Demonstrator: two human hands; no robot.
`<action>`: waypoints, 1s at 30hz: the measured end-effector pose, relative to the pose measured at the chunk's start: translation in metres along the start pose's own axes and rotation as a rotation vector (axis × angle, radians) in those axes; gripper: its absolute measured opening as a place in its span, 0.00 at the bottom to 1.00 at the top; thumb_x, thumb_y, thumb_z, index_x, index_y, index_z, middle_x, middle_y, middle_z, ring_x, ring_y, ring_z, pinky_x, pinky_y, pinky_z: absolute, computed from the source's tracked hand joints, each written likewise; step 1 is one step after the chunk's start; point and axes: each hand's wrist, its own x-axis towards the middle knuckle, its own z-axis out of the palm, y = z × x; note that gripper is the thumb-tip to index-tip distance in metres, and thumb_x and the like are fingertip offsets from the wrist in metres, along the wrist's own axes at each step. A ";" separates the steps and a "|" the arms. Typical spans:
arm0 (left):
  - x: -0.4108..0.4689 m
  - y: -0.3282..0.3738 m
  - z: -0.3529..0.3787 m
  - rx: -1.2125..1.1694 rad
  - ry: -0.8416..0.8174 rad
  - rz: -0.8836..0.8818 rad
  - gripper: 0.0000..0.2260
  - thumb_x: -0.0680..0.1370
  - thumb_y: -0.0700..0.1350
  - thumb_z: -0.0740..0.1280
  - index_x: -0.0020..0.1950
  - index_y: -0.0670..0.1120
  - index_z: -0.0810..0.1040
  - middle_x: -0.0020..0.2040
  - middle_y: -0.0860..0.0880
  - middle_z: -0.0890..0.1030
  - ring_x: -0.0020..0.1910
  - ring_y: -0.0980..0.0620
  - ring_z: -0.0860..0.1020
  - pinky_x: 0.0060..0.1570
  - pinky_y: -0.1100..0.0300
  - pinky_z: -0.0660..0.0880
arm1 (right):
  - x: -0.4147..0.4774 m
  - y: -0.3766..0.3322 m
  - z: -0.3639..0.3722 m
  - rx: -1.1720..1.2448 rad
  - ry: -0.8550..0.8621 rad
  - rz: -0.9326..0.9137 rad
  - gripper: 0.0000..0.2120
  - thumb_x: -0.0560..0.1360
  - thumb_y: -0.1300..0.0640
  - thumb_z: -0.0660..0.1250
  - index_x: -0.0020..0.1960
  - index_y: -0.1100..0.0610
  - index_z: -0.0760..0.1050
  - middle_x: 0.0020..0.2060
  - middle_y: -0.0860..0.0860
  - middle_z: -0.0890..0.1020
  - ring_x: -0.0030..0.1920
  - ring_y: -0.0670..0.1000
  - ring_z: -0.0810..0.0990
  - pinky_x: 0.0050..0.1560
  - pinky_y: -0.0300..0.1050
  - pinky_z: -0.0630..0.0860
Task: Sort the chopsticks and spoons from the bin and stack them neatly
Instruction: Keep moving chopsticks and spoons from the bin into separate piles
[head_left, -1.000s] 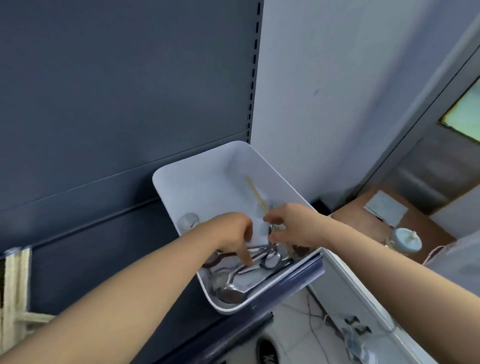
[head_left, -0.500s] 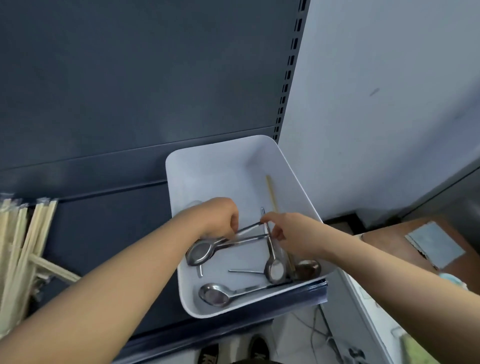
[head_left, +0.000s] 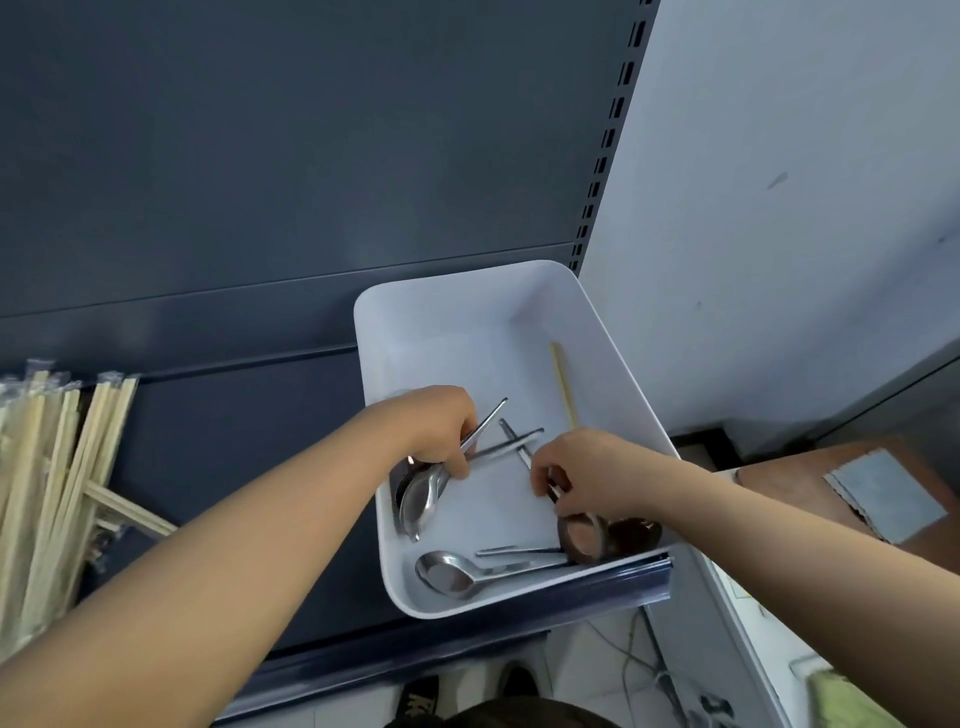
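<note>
Sorting looks well past its midpoint for the chopsticks and about halfway for the spoons, judging only by where things lie. Inside the white bin (head_left: 618, 358), which sits at the right end of the dark shelf (head_left: 234, 426), only one wooden chopstick (head_left: 563, 387) remains, lying along the right wall with its near end hidden behind the right wrist. The left hand (head_left: 434, 428) is curled shut around a small bunch of gathered spoons (head_left: 423, 493), bowls hanging toward the bin's left wall and handles fanning out toward the middle; how many it holds I cannot tell. The right hand (head_left: 582, 475) pinches the handle of a single spoon (head_left: 584, 535) whose bowl tilts low against the near right corner, with what seems to be another dark bowl just beside it. One loose spoon (head_left: 452, 571) rests flat by the near wall, and a thin handle lies next to it. Well apart on the left of the shelf lies the chopstick pile (head_left: 57, 467), mostly wrapped and roughly parallel, though a pair lies crosswise over its lower end, so it is collected rather than neat. No separate spoon stack is visible yet; I judge that gathering the remaining spoons, lifting out the last chopstick and squaring both piles are still to come.
</note>
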 end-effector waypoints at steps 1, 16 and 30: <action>-0.001 0.000 -0.001 0.002 0.010 -0.002 0.10 0.70 0.46 0.74 0.34 0.48 0.74 0.33 0.50 0.75 0.33 0.49 0.74 0.35 0.60 0.70 | 0.001 0.001 0.001 0.008 0.006 0.010 0.12 0.70 0.63 0.68 0.50 0.51 0.78 0.36 0.43 0.72 0.37 0.45 0.73 0.32 0.34 0.67; -0.036 -0.002 -0.027 -0.376 0.258 0.143 0.10 0.78 0.48 0.68 0.48 0.40 0.79 0.40 0.51 0.85 0.44 0.45 0.82 0.49 0.46 0.78 | -0.014 -0.021 -0.004 0.234 -0.134 0.007 0.12 0.68 0.54 0.76 0.51 0.50 0.82 0.37 0.41 0.79 0.36 0.37 0.78 0.35 0.28 0.73; -0.041 -0.013 -0.020 -0.533 0.400 0.204 0.09 0.78 0.47 0.68 0.48 0.40 0.79 0.39 0.53 0.85 0.43 0.52 0.83 0.45 0.54 0.79 | -0.005 -0.034 0.011 0.134 -0.157 -0.010 0.06 0.68 0.56 0.75 0.44 0.53 0.82 0.41 0.46 0.79 0.37 0.46 0.78 0.40 0.39 0.77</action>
